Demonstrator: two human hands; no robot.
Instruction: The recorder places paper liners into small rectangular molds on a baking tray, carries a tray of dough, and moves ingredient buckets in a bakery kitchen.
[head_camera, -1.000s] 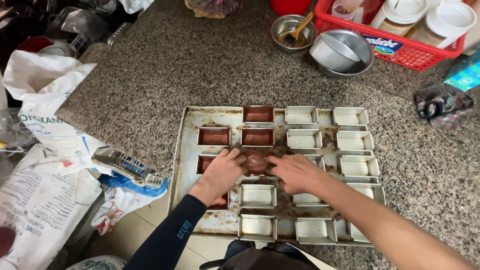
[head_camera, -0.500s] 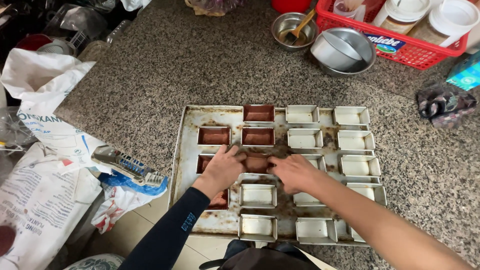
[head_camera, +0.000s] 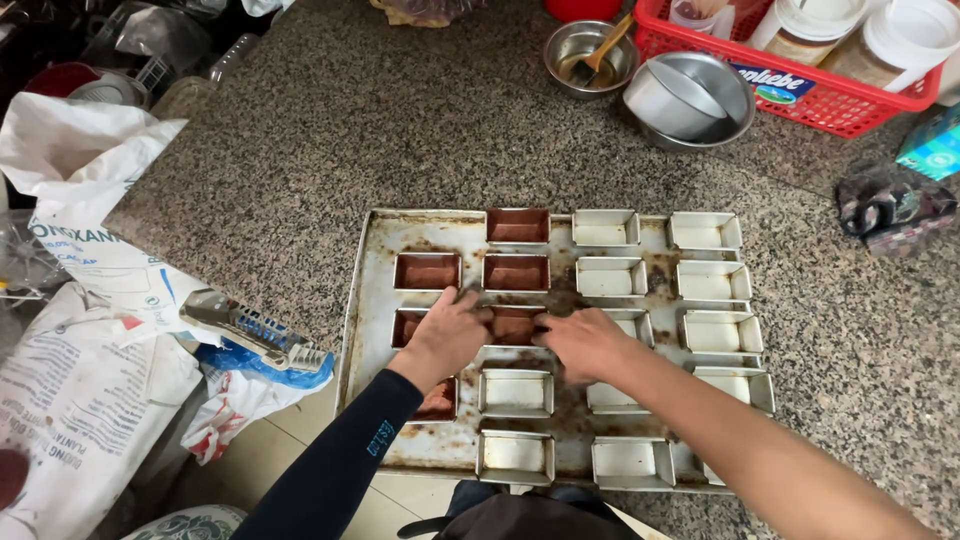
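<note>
- Both hands, left (head_camera: 448, 333) and right (head_camera: 580, 340), had flattened fingers onto the brown-filled tin (head_camera: 515, 324); its dough lump was now pressed level.
- Paler tins (head_camera: 515, 392) on the tray (head_camera: 362, 300) stayed unfilled.

Small rectangular tin (head_camera: 515, 325) — brown-filled, seemingly level — mid-tray.
</note>
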